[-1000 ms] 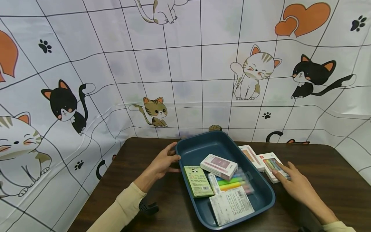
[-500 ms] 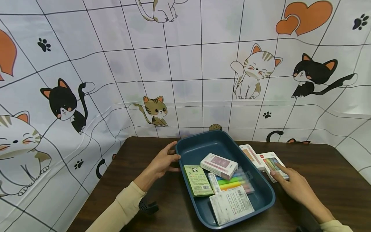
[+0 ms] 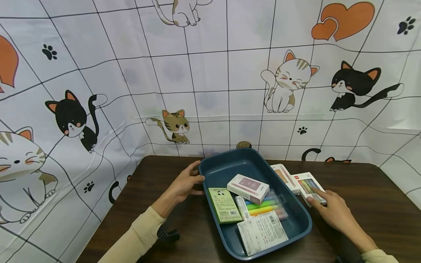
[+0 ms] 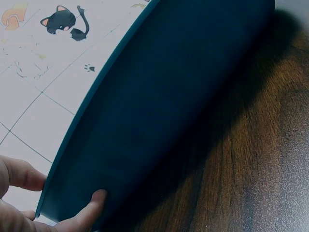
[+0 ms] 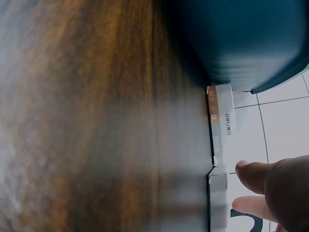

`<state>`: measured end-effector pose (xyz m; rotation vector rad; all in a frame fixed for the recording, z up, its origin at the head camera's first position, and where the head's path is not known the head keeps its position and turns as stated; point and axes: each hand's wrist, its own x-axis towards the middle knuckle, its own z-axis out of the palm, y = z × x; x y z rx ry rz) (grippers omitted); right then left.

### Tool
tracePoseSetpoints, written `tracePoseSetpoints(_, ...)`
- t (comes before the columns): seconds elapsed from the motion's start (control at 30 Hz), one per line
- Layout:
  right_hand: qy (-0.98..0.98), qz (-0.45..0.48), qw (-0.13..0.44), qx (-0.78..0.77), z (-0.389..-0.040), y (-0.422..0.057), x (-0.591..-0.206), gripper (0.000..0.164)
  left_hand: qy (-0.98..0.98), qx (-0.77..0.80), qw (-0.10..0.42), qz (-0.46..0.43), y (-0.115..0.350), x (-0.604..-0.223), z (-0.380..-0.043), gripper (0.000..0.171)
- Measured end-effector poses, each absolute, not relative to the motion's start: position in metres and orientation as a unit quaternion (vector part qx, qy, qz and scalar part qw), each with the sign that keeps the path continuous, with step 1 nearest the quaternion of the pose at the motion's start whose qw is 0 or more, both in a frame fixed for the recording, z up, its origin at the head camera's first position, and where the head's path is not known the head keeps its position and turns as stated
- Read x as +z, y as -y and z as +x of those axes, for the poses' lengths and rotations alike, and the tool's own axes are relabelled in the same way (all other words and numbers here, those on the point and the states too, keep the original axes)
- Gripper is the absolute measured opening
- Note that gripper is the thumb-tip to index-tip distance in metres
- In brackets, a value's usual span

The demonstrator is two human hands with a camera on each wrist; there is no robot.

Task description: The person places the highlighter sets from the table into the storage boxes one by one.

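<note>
A dark blue plastic tray [image 3: 243, 164] stands at an angle on the table. At its far left corner my left hand [image 3: 184, 182] touches the rim and outer wall; its fingertips [image 4: 99, 195] show against the wall in the left wrist view. Right of the tray, a white box of coloured pencils [image 3: 307, 184] lies flat. Over its near right end is my right hand [image 3: 337, 212], thumb and fingers spread. In the right wrist view its fingers [image 5: 253, 176] appear slightly apart from the box. Beside that box, another white-and-orange box [image 3: 285, 177] is partly hidden by the tray.
Inside the tray lie a green box [image 3: 225, 206], a white-and-pink box [image 3: 248, 188], a clear pack of bright markers [image 3: 261, 210] and a printed white box [image 3: 263, 233]. The dark wood table [image 3: 164, 164] meets a cat-print curtain [image 3: 210, 80] behind it.
My right hand has settled lower and nearer to the pencil box, its fingers closer together. The left hand and the tray have stayed in place.
</note>
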<state>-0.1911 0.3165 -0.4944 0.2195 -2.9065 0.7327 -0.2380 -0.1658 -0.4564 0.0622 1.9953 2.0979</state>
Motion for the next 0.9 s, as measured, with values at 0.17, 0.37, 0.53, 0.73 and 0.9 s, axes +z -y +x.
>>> tracePoseSetpoints(0.17,0.967,0.064,0.069,0.235,-0.19,-0.315,-0.496,0.058,-0.683,0.72,0.121,0.02,0.166,-0.458,-0.238,0.072)
tracePoseSetpoints(0.37,0.968,0.059,0.07,0.232,-0.19,-0.314,-0.494,0.058,-0.685,0.718,0.12,0.022,0.166,-0.457,-0.238,0.072)
tracePoseSetpoints(0.53,0.967,0.054,0.078,0.236,-0.191,-0.312,-0.493,0.057,-0.684,0.719,0.121,0.024,0.165,-0.456,-0.24,0.074)
tracePoseSetpoints(0.73,0.962,0.054,0.091,0.253,-0.191,-0.309,-0.493,0.054,-0.685,0.719,0.118,0.021,0.165,-0.457,-0.24,0.074)
tracePoseSetpoints(0.9,0.957,0.055,0.104,0.266,-0.19,-0.306,-0.495,0.052,-0.686,0.718,0.118,0.02,0.165,-0.456,-0.239,0.073)
